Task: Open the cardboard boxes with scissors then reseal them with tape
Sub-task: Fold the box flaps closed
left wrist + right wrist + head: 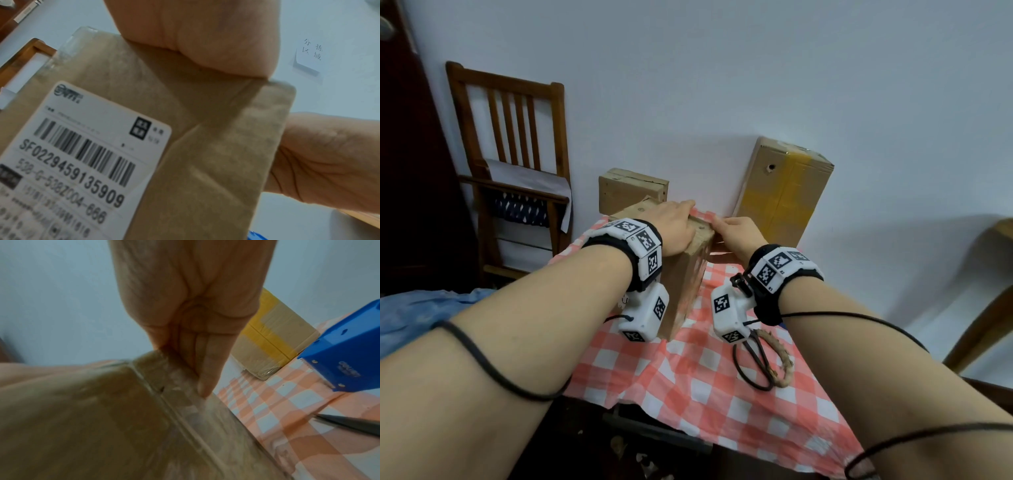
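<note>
A tall brown cardboard box [686, 286] stands on the red-and-white checked cloth [698, 383]. My left hand [676, 224] lies flat on its top, the palm [195, 32] pressing down above the white shipping label [86, 155]. My right hand [732, 228] touches the box's upper right edge; its straight fingers [203, 386] press clear tape down over the box [82, 418] corner. Scissors [760, 356] with a rope-wrapped handle lie on the cloth under my right wrist, and their tip [349, 423] shows in the right wrist view. A blue tape dispenser [339, 350] sits right of the box.
A small cardboard box [633, 188] stands behind against the wall. A bigger box with yellow tape [784, 192] leans on the wall at the back right. A wooden chair [513, 164] is at the left, and another wooden table's edge [989, 308] at the right.
</note>
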The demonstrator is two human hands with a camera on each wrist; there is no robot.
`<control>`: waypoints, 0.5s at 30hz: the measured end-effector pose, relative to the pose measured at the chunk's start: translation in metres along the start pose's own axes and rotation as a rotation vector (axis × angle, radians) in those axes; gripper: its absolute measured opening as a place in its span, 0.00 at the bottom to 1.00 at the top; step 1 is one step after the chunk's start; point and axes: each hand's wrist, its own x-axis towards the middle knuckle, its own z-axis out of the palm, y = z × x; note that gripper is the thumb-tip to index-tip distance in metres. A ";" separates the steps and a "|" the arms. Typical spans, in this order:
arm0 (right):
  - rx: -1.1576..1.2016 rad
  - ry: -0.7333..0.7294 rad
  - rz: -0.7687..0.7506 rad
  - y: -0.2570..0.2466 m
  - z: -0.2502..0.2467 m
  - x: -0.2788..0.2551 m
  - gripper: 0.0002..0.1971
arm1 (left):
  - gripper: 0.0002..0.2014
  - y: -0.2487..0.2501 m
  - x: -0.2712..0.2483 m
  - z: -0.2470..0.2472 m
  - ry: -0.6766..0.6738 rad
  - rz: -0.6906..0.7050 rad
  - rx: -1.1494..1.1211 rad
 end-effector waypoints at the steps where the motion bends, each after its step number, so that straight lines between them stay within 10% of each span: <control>1: 0.020 -0.023 0.011 0.000 0.000 -0.001 0.18 | 0.28 -0.001 -0.001 0.000 0.003 -0.001 -0.001; 15: 0.200 -0.098 -0.149 0.012 -0.005 -0.021 0.06 | 0.28 -0.007 -0.033 -0.012 0.039 0.059 -0.059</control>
